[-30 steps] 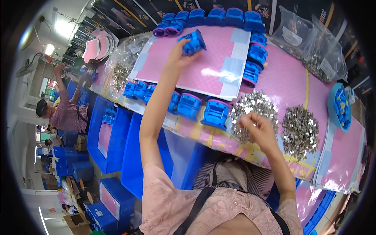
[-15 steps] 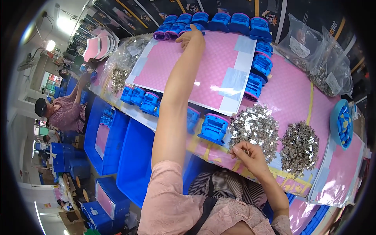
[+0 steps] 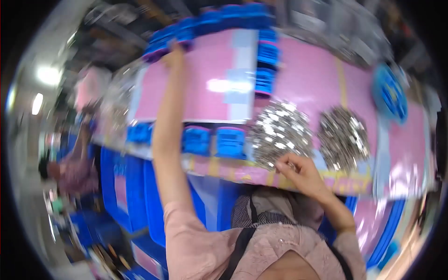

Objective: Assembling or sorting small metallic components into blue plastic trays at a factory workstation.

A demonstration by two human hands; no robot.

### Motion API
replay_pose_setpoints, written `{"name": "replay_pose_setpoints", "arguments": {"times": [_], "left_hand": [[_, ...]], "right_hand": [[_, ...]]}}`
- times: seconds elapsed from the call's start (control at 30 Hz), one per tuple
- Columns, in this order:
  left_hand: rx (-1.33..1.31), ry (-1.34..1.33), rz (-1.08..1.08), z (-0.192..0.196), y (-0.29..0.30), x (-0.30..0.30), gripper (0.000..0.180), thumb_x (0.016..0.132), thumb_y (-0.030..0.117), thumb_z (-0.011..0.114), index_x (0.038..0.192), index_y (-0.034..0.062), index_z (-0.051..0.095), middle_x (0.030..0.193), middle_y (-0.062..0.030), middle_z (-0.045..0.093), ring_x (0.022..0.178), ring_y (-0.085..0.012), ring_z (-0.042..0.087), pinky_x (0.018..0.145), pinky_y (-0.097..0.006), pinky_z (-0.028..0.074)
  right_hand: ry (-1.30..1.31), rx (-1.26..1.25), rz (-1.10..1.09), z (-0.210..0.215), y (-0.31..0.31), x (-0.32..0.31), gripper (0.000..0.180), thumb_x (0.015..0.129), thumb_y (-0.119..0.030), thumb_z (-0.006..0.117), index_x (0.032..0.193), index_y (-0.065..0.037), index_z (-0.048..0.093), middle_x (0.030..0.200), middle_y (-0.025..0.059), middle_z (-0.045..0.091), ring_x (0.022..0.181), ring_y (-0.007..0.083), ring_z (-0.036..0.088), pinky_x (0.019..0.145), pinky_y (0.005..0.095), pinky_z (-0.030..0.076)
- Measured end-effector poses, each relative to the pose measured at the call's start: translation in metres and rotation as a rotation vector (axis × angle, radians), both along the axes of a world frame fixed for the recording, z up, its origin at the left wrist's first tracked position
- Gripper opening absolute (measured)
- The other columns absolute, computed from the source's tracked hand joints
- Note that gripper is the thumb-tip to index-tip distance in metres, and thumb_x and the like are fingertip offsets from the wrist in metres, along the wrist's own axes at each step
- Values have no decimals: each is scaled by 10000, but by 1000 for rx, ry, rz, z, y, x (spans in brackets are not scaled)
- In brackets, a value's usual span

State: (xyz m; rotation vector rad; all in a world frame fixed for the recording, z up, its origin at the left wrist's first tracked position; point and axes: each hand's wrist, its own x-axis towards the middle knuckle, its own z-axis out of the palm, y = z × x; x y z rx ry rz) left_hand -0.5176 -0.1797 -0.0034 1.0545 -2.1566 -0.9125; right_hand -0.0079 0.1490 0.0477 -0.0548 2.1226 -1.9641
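Note:
The picture is blurred by motion. My left hand [image 3: 174, 50] is stretched far out to the back left corner of a pink mat [image 3: 200, 93], touching a row of blue plastic parts [image 3: 210, 23] along its far edge. My right hand [image 3: 298, 171] rests at the near edge of a pile of small shiny metal pieces [image 3: 280, 128], fingers pinched together into them. A second pile of metal pieces [image 3: 344, 137] lies to its right. More blue parts [image 3: 219, 142] line the mat's near edge.
A column of blue parts [image 3: 266, 70] runs along the mat's right side. A blue round tray [image 3: 389, 93] sits at the far right of the pink table. Blue crates [image 3: 130, 186] stand below the table edge. Another person [image 3: 70, 168] works at the left.
My left arm has reached from the mat's middle to the far row of blue parts. My right hand has drawn back to the near edge of the metal pile. The view has swung.

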Motion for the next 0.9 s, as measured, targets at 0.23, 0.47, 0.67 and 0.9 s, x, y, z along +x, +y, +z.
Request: {"name": "replay_pose_setpoints", "arguments": {"times": [0.23, 0.47, 0.67, 0.9], "left_hand": [[243, 165, -1190, 17, 95, 224, 462, 1019, 266, 379, 1416, 36, 426, 1371, -186, 506, 1169, -352, 564, 919, -422, 544], [-237, 170, -1568, 34, 128, 392, 355, 1017, 220, 501, 1251, -45, 540, 1129, -129, 605, 885, -198, 585, 700, -300, 498], [358, -34, -1430, 36, 181, 474, 247, 999, 256, 556, 1006, 15, 613, 885, -29, 588, 758, -95, 489, 648, -233, 410], [667, -137, -1564, -11, 186, 505, 256, 933, 120, 603, 1173, 33, 580, 1132, -74, 604, 1005, -185, 592, 880, -308, 492]], "right_hand": [[289, 479, -1146, 26, 127, 127, 100, 897, -108, 680, 915, -11, 662, 752, 34, 630, 654, 42, 536, 552, 212, 415], [-609, 1198, -1628, -135, 281, 411, 315, 848, -369, 640, 903, -65, 704, 894, 168, 709, 827, 358, 687, 710, 443, 534], [-1507, 1199, -1131, -195, 244, 595, 442, 883, -441, 570, 1049, -59, 718, 1154, 202, 674, 1078, 380, 652, 860, 520, 528], [-1092, 1096, -557, -188, 227, 400, 606, 840, -409, 633, 1371, -136, 531, 1387, 183, 534, 1217, 385, 559, 969, 555, 458]]}}
